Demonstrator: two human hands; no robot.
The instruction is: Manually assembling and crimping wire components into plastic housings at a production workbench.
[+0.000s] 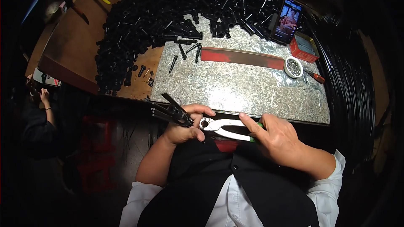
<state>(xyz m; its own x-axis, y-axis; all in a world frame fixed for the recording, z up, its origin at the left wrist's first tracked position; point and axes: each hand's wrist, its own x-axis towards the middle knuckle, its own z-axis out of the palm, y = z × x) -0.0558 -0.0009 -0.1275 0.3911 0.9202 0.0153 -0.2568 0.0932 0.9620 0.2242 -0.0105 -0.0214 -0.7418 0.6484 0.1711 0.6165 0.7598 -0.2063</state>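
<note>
At the bench's front edge, my left hand (185, 130) is closed around a bundle of black rods (172, 112), some with pale tips; its exact kind is unclear. My right hand (280, 138) grips the green handles of silver end-cutting pincers (229, 127). The pincers' round jaws point left and reach the fingers of my left hand, close to the lower end of the bundle. Whether the jaws bite on anything is too small to tell.
A large heap of black parts (143, 25) covers the back. On the speckled slab (219, 82) lie a red strip (242, 58), a white bowl of small metal pieces (293, 67) and a red-handled screwdriver (316, 77). A phone (288, 22) stands by a red box (304, 47). Long black rods (351, 88) lie right.
</note>
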